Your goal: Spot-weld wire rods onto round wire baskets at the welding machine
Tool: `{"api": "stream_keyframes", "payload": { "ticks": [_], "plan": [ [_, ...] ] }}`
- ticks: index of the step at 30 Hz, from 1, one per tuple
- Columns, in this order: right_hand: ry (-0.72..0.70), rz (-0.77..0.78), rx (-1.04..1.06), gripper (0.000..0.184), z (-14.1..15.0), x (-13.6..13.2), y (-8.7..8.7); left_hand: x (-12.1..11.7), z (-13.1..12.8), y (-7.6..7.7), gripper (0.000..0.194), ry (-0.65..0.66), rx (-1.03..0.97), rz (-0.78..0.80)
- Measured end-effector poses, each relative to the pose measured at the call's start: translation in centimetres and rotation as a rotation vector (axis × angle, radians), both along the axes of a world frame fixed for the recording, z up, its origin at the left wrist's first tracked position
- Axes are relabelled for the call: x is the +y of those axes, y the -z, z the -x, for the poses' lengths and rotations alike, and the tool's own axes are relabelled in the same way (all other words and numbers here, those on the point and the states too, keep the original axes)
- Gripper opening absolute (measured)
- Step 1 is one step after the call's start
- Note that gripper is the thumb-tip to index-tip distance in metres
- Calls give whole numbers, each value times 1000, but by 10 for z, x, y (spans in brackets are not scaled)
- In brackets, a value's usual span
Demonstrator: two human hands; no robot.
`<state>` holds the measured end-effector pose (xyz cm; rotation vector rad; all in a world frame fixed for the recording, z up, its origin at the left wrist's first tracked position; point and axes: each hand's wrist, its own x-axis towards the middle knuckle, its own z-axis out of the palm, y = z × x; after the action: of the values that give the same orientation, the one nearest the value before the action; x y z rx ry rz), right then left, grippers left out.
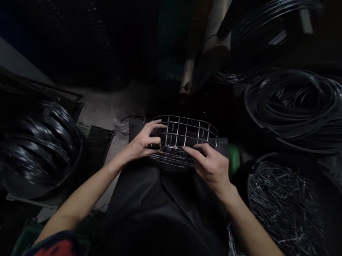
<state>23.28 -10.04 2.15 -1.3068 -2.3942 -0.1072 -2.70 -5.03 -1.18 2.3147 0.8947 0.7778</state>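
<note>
A round wire basket (181, 135) of bright metal rods, with horizontal rings and upright wires, rests above the black apron (164, 195) over my lap. At its left side, my left hand (145, 142) has its fingers curled around the wires. My right hand (212, 164) bends over the near right part of the basket, its thumb tip against an upright wire. Whether a loose piece of wire is also between those right fingers, I cannot make out.
Right of me, a dark round tub (336, 219) holds many short metal rods (284, 203). Large wire coils (304, 104) lie behind it. A bucket of wire rings (44, 144) stands on the left. Metal posts (219, 12) rise ahead, beyond the basket.
</note>
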Motion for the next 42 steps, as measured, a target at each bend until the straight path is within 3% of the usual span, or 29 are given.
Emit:
{"api": "stream_keyframes", "payload": {
  "ticks": [8,16,23,29,36,42],
  "plan": [
    [-30,-10,-65,44,0,3,3,-1,1,0,19,3,8,41],
    [-128,58,9,21,0,7,0,-6,-2,3,17,13,-41,-20],
    [-148,128,104,11,17,6,-3,-7,-4,7,9,-35,-16,-33],
    [-216,227,243,11,9,10,-2,-4,-2,5,8,-10,-4,-45],
    [-168,31,42,10,7,6,-9,-5,-1,5,13,-49,-89,1],
    [-155,-41,96,13,8,0,-5,-3,2,-2,27,35,-113,56]
  ]
}}
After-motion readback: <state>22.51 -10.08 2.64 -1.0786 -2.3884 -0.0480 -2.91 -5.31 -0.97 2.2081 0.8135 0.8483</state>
